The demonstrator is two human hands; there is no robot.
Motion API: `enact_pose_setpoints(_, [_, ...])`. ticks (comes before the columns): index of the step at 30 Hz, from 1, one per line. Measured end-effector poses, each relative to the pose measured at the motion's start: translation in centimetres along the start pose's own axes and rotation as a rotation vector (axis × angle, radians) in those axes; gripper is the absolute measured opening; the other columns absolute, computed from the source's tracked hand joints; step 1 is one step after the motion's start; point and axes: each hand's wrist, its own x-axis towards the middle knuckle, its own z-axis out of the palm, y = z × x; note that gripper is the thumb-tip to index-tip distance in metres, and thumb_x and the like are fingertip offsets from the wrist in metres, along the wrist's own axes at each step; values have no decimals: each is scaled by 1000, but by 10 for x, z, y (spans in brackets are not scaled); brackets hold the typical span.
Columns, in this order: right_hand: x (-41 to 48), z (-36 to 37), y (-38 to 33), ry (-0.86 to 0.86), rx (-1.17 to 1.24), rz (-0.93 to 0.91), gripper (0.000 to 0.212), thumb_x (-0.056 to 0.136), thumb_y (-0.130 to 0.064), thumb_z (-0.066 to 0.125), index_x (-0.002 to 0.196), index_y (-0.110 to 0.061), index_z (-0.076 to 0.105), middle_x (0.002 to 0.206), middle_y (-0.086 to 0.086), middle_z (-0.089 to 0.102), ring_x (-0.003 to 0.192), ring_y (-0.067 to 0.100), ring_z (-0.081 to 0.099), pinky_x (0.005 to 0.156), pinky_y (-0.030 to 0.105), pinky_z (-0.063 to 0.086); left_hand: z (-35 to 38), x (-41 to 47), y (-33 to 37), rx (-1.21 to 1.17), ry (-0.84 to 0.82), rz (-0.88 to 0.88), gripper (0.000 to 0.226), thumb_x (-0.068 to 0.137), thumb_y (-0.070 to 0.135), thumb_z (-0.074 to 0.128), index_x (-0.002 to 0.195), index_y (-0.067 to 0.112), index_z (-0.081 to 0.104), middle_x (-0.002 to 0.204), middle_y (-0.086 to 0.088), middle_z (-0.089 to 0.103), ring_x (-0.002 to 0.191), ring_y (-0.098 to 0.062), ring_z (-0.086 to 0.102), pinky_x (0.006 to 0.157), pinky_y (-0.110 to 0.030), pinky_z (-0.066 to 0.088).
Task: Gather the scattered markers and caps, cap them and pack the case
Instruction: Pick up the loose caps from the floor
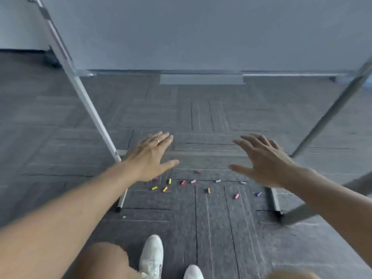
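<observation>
Several small coloured marker caps lie scattered on the grey carpet ahead of my feet: yellow ones (154, 188), an orange one (208, 190), pink ones (236, 196) and a purple one (258, 193). My left hand (151, 156) is stretched forward with straight fingers, palm down, above the left end of the caps and holding nothing. My right hand (263, 160) is held out the same way, fingers spread, above the right end, also empty. No markers or case show in view.
A whiteboard (201, 33) on a metal stand rises just beyond the caps. Its left leg (90, 109) and right leg (330, 115) slant down to floor bars on either side of the caps. My white shoes (152, 256) are at the bottom.
</observation>
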Motion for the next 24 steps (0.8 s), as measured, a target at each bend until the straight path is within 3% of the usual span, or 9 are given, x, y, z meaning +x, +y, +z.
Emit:
enact_pose_setpoints(3, [75,71,-28,-79,32,-69,90,88,-80,36,161,-31,17,168,-3,20,155,20,14,124,42,15,63,4,-55,-12,-101,-99,88,99,71,33,166,22,5,174,5,2,160,-13,1,127,-35,5])
enact_pose_setpoints(6, [141,146,-49,-140,84,-106,86,92,-74,45,161,-29,20,166,-2,27,153,22,22,123,43,23,131,21,-103,-18,-173,-146,83,101,66,41,166,22,14,173,2,11,159,-17,10,127,-34,11])
enact_pose_setpoints(10, [201,249,-70,-190,177,-150,71,96,-59,54,156,-27,35,155,-1,44,142,23,39,116,40,34,223,52,-149,-67,-278,-189,78,101,62,47,164,23,20,171,3,18,155,-18,20,124,-36,21])
enact_pose_setpoints(15, [235,358,-85,-240,251,-207,52,99,-41,60,147,-27,48,147,-7,54,138,15,45,117,33,35,325,82,-184,-94,-405,-193,77,100,60,52,162,28,22,168,8,21,148,-18,32,117,-36,35])
enact_pose_setpoints(19, [260,424,-99,-294,291,-241,54,100,-36,61,151,-27,43,149,-9,52,140,11,43,119,32,33,385,113,-193,-125,-395,-184,72,101,51,56,160,26,26,162,8,30,144,-16,36,112,-37,41])
enact_pose_setpoints(24, [296,481,-125,-347,295,-326,57,101,-26,62,153,-30,39,148,-9,52,139,14,44,115,37,43,448,143,-201,-201,-316,-168,60,100,34,65,153,28,38,141,7,46,121,-13,49,88,-27,44])
